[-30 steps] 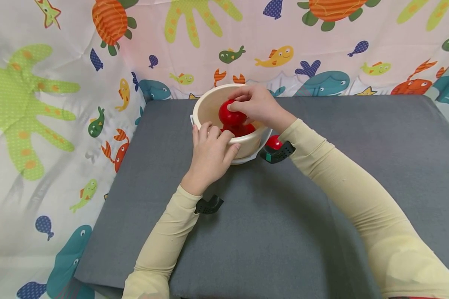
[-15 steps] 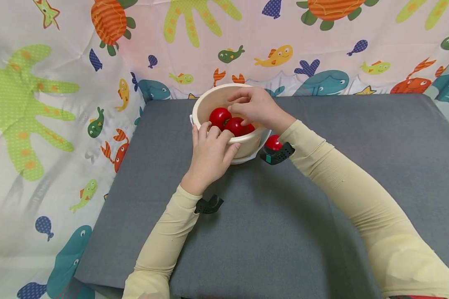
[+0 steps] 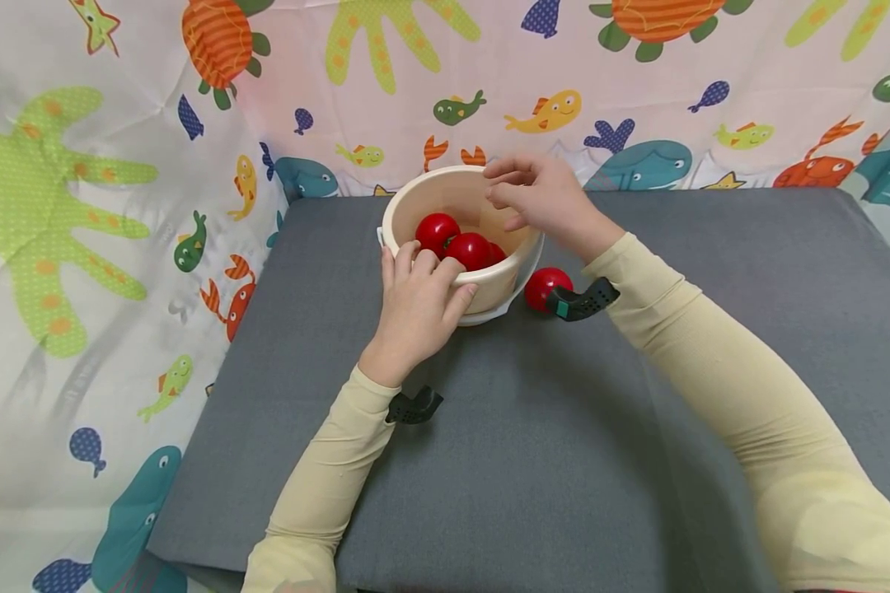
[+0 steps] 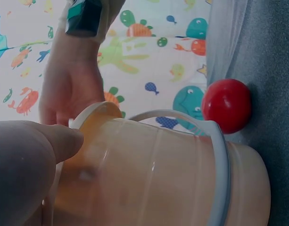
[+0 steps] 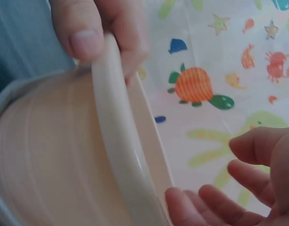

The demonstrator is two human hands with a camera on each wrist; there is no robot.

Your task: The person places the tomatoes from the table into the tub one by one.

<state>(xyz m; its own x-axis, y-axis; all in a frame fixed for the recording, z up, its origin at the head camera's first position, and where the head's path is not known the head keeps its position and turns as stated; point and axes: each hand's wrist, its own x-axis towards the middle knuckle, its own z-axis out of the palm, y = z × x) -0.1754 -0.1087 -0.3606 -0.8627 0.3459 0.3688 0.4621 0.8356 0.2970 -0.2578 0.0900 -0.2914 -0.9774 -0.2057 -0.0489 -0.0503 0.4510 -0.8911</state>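
Observation:
My left hand (image 3: 415, 309) grips the near rim of a cream bucket (image 3: 489, 295), fingers hooked over the edge and thumb (image 5: 85, 42) on the outside. Inside lie red tomatoes; one tomato (image 3: 437, 233) sits at the left, another tomato (image 3: 470, 251) is in front with a bit of green between them, and part of a third shows behind. My right hand (image 3: 545, 198) hovers by the bucket's right rim, fingers loosely bent and holding nothing. Outside, right of the bucket, one more tomato (image 3: 545, 288) rests on the grey surface, partly covered by the wrist strap in the head view.
The grey cloth-covered table (image 3: 489, 461) extends around the bucket. Behind and to the left hangs a curtain (image 3: 400, 115) printed with sea animals. A pale handle (image 4: 222, 165) hangs down around the bucket's side. Black straps (image 3: 415, 406) sit at both wrists.
My right hand has let go of a tomato, which now lies in the bucket, and has drawn back up and to the right. My left hand has stayed on the rim.

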